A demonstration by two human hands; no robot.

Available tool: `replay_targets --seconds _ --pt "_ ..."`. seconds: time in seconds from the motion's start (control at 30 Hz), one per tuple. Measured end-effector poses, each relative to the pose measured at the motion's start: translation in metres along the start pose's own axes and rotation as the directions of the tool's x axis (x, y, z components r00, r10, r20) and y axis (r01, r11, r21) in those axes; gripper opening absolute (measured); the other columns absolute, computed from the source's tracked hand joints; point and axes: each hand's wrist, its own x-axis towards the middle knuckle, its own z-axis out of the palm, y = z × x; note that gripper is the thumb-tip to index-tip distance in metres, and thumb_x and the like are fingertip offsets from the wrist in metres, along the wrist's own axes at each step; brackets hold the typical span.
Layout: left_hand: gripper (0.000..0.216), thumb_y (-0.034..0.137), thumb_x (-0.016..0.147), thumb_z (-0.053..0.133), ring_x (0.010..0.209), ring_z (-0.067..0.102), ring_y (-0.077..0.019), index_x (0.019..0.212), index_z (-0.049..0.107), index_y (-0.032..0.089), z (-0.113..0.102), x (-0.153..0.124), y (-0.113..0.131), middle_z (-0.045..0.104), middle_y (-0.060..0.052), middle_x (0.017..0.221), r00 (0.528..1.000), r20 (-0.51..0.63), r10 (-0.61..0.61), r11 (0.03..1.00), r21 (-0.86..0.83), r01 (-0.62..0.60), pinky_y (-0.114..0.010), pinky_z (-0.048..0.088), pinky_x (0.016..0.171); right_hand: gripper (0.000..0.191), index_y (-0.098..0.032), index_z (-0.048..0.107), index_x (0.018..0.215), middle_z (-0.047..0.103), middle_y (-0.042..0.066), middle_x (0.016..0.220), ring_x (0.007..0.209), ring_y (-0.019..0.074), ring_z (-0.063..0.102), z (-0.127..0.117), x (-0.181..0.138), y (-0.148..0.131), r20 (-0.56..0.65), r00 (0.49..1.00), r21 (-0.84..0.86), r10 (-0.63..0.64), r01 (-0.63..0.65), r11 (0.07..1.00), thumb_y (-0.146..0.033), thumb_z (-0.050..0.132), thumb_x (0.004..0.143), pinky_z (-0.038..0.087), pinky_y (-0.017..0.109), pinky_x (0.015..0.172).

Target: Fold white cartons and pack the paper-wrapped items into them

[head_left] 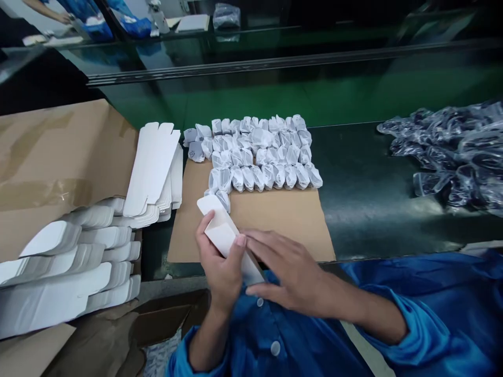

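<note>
A slim white folding carton slants in front of my body, its top flap standing up at the far end. My left hand is wrapped around it, thumb on the near face and fingers behind. My right hand lies with fingers stretched out against the carton's right side, thumb near the lower end. Just beyond the carton, rows of small items in whitish plastic wrap stand on a flat cardboard sheet. Whether anything is inside the carton cannot be seen.
Flat white carton blanks are stacked at left, with more bundles beside a large cardboard box. Dark items in clear bags lie on the green bench at right. Across the bench, a person's arm shows.
</note>
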Motion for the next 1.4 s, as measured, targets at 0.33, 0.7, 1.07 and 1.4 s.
replay_targets --seconds 0.33,0.7,1.07,1.4 --pt "0.038 0.029 0.08 0.07 0.093 0.064 -0.0162 0.114 0.054 0.022 -0.023 0.018 0.002 0.061 -0.002 0.105 0.918 0.33 0.221 0.951 0.136 -0.278 -0.026 0.053 0.08 0.021 -0.016 0.069 0.108 0.069 0.006 0.092 0.083 0.0153 0.062 -0.017 0.035 0.036 0.024 1.0 0.475 0.016 -0.025 0.88 -0.029 0.062 0.092 0.05 0.029 0.072" --pt "0.034 0.025 0.08 0.066 0.077 0.063 -0.0159 0.109 0.048 0.021 -0.02 0.019 0.006 0.06 -0.001 0.093 0.854 0.479 0.204 0.876 0.3 -0.378 -0.025 0.051 0.062 0.021 -0.015 0.067 0.087 0.067 0.001 0.085 0.079 0.0112 0.061 -0.016 0.047 0.035 0.336 0.885 0.847 0.323 -0.434 0.306 -0.035 0.073 0.083 0.049 0.024 0.072" --pt "0.083 0.021 0.074 0.074 0.094 0.065 -0.0198 0.142 0.026 0.021 -0.014 0.007 -0.008 0.055 -0.008 0.111 0.864 0.304 0.4 0.863 0.194 -0.468 -0.03 0.056 0.071 0.02 -0.015 0.072 0.097 0.069 0.005 0.098 0.085 0.0143 0.062 -0.008 0.038 0.029 0.338 0.874 0.849 0.348 -0.443 0.288 -0.026 0.075 0.08 0.049 0.026 0.073" --pt "0.089 0.026 0.084 0.066 0.132 0.05 -0.0289 0.155 0.012 0.022 -0.025 0.006 -0.005 0.041 -0.019 0.148 0.817 0.479 0.321 0.818 0.295 -0.494 -0.043 0.049 0.102 0.017 -0.018 0.072 0.105 0.072 0.009 0.114 0.11 0.0182 0.064 -0.001 0.024 0.017 0.02 0.982 0.694 0.19 -0.15 0.704 -0.021 0.061 0.092 0.052 0.038 0.095"
